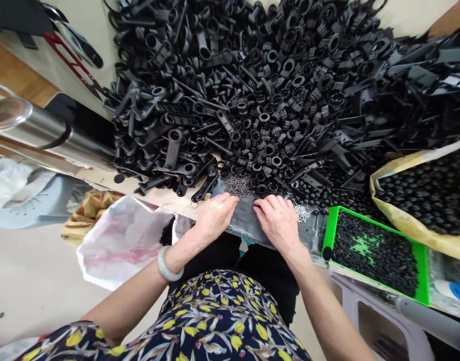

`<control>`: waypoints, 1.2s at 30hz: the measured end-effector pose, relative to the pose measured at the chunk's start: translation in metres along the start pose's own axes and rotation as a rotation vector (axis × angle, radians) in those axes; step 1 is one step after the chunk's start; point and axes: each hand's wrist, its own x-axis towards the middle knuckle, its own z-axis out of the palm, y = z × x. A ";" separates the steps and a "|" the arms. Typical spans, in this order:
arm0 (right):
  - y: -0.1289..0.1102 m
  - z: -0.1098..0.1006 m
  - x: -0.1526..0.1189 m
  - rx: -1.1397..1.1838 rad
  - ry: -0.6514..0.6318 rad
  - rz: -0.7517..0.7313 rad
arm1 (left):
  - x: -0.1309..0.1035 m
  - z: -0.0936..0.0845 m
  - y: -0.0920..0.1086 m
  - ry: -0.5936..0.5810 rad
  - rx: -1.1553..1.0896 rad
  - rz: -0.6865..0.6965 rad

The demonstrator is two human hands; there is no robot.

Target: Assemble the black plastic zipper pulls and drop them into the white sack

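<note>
My left hand point(216, 214) is closed in a pinch over the dark work mat point(246, 215), just in front of a heap of small grey metal pins point(239, 184). Whatever its fingertips hold, if anything, is too small to make out. A short gap to the right, my right hand point(278, 218) pinches with thumb and forefinger; its contents cannot be made out either. Close beside it lies a little pile of shiny silver pins point(302, 212). Black plastic rings point(276, 161) and black lever-like handles point(173, 148) are piled right behind both hands.
A green tray point(329, 233) of small black pieces with some green ones stands at right, below a yellow-edged sack point(393, 198) of black balls. At left are a steel flask point(45, 125), red-handled scissors point(73, 62) and a white bag point(120, 240) below the table edge.
</note>
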 end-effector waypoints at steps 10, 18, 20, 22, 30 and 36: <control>0.004 -0.001 -0.005 0.072 -0.060 -0.050 | -0.006 -0.003 -0.003 0.045 -0.011 -0.053; -0.021 -0.006 0.011 0.369 0.003 0.129 | -0.005 -0.006 0.006 0.120 -0.169 -0.016; -0.026 -0.008 0.013 0.671 -0.032 0.287 | -0.008 -0.011 0.010 0.178 -0.184 -0.002; -0.028 -0.009 0.013 0.964 -0.079 0.439 | -0.010 -0.014 0.014 0.230 -0.181 0.028; -0.032 0.003 -0.005 1.345 -0.113 0.687 | -0.015 -0.013 0.022 0.123 -0.635 -0.119; -0.034 0.003 -0.008 1.247 -0.070 0.610 | -0.011 -0.014 0.022 -0.027 -0.942 -0.374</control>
